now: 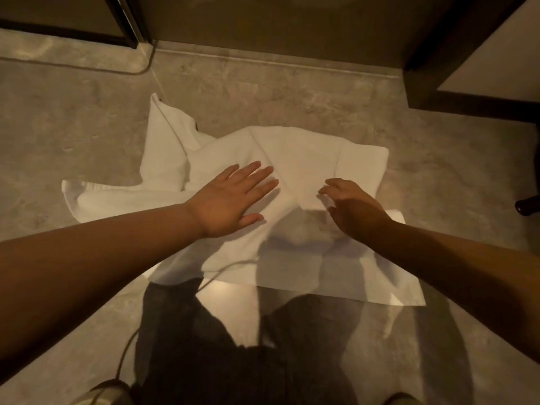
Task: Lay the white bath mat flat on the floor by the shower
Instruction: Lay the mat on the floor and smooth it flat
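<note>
A: Where is the bath mat (pixel 295 159)?

B: On the floor (pixel 87 118), a pale marbled stone, in front of the person. It lies just short of a low step (pixel 263 61) that runs along the foot of a dark wall at the top of the view.

A: Is it flat?

B: No. It is rumpled. One corner at the far left stands up in a fold, a strip trails out to the left, and the middle is creased in several ridges. The near right part lies smoother on the stone.

A: And the left hand (pixel 226 197)?

B: Palm down on the mat, left of its middle. The fingers (pixel 257 173) are spread wide and straight, pressed on the cloth and holding nothing.

A: The right hand (pixel 353 209)?

B: Also over the mat, right of its middle. Its fingers (pixel 331 185) curl downward with the tips at a crease. I cannot tell whether they pinch the cloth or only touch it.

A: Do the two hands meet?

B: No, they are apart, with a creased stretch of mat between them.

A: Anything else around?

B: A dark door frame (pixel 444 54) stands at the upper right, and another dark frame (pixel 122 21) at the upper left. A thin cord (pixel 125 355) runs across the near floor, and the person's dark clothing (pixel 204 361) fills the bottom of the view.
</note>
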Demonstrator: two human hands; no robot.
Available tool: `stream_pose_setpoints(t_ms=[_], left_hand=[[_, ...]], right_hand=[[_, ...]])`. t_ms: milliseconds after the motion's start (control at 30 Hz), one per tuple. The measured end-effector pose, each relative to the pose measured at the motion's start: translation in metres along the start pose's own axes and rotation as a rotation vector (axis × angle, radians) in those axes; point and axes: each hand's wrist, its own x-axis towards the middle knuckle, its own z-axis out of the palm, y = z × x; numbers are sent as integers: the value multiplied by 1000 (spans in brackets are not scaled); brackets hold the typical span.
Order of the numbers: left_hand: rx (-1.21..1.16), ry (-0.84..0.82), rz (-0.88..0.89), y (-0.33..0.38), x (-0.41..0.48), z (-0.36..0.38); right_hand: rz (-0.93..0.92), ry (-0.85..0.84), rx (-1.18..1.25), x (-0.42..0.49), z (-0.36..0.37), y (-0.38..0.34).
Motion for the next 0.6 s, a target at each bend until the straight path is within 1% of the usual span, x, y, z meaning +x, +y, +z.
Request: stream_pose_setpoints(t_ms=[100, 200, 267, 367, 433, 467, 600], left_hand=[[53, -102, -36, 13, 30, 11], [56, -227, -40, 21, 49, 19], [61, -292, -46, 25, 53, 26], [84, -341, -60, 28, 55, 35], [81, -366, -75, 27, 55, 39], [81, -373, -79, 26, 55, 41], [88, -372, -82, 27, 55, 45]], right_hand=[[25, -120, -114, 9, -1, 8], [64, -128, -216, 13, -4, 12], [92, -145, -238, 16, -4, 15], [134, -161, -97, 16, -8, 20], [164, -85, 1, 11, -12, 27], [207, -60, 30, 9, -15, 31], [390, -47, 29, -6, -27, 53]])
